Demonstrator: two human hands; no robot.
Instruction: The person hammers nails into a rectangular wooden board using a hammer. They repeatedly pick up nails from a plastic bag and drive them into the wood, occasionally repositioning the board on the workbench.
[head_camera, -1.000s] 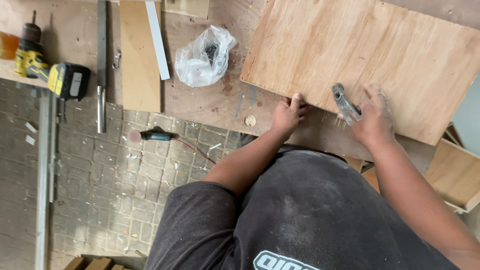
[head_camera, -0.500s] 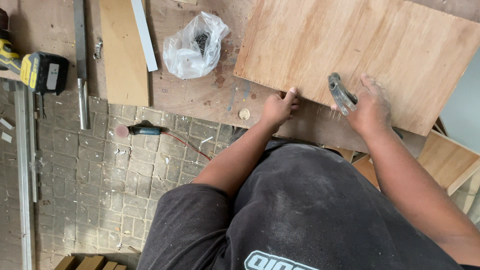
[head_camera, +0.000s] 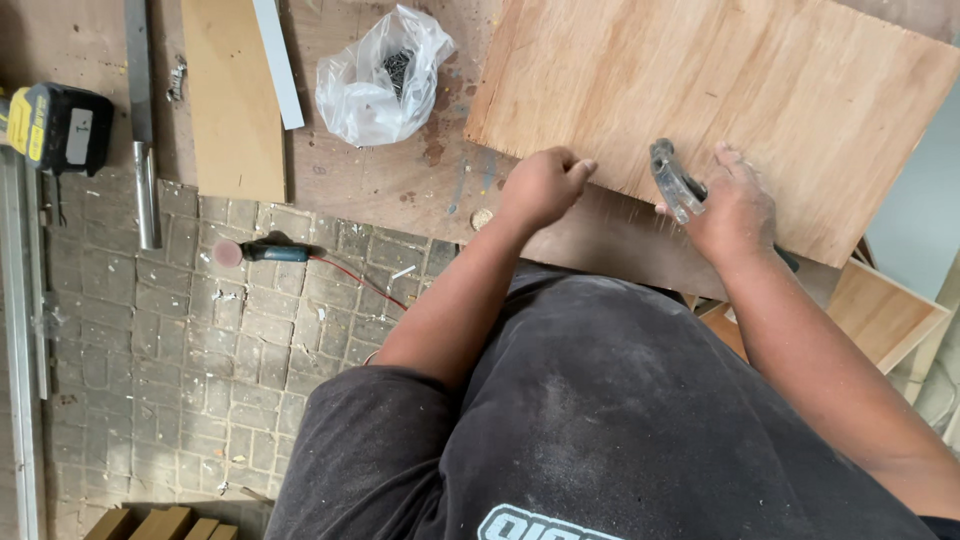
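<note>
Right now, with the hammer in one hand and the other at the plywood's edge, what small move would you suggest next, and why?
Probably a light tap. The left hand pinches at the near edge of the plywood panel, though no nail is discernible, and the right hand holds the hammer just beside it, head over the panel. A gentle first strike would spare the fingers.

Plywood sheet (head_camera: 720, 90) on bench, bag (head_camera: 385, 75) to its left, plank (head_camera: 232, 100) further left; drill battery (head_camera: 60, 125), prob., at far-left edge.

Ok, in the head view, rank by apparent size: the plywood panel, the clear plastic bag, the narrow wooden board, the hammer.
1. plywood panel
2. narrow wooden board
3. clear plastic bag
4. hammer, partly hidden inside the right hand, so its rank is unsure.
</note>
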